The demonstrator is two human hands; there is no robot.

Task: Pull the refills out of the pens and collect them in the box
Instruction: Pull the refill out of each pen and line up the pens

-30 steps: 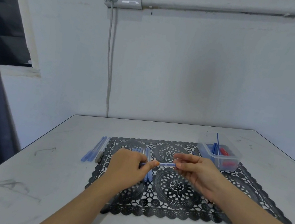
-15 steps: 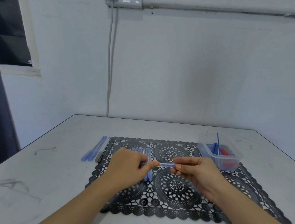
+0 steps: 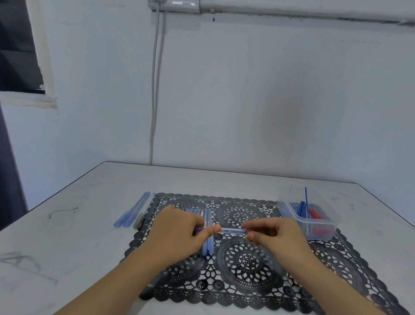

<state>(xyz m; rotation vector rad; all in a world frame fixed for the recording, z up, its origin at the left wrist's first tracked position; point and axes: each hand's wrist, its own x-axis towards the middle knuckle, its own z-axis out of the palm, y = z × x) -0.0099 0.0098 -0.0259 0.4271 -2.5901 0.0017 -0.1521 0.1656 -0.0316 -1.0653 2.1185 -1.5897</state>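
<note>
A clear blue pen (image 3: 233, 230) lies level between my two hands above the black lace mat (image 3: 246, 263). My left hand (image 3: 179, 231) pinches its left end with thumb and fingers; my right hand (image 3: 274, 236) pinches its right end. Under my left hand lie several more blue pens (image 3: 206, 242) on the mat. The clear plastic box (image 3: 308, 218) stands at the mat's far right corner and holds blue refills and red pieces; one blue refill (image 3: 306, 201) sticks up out of it.
A few blue pens and a grey-capped one (image 3: 134, 211) lie on the white table (image 3: 49, 241) just left of the mat. A wall with a socket and cable rises behind the table. A dark curtain hangs at the left.
My hands have stayed nearly where they were; the right hand's fingers have shifted slightly along the pen. The pen remains held between both hands.
</note>
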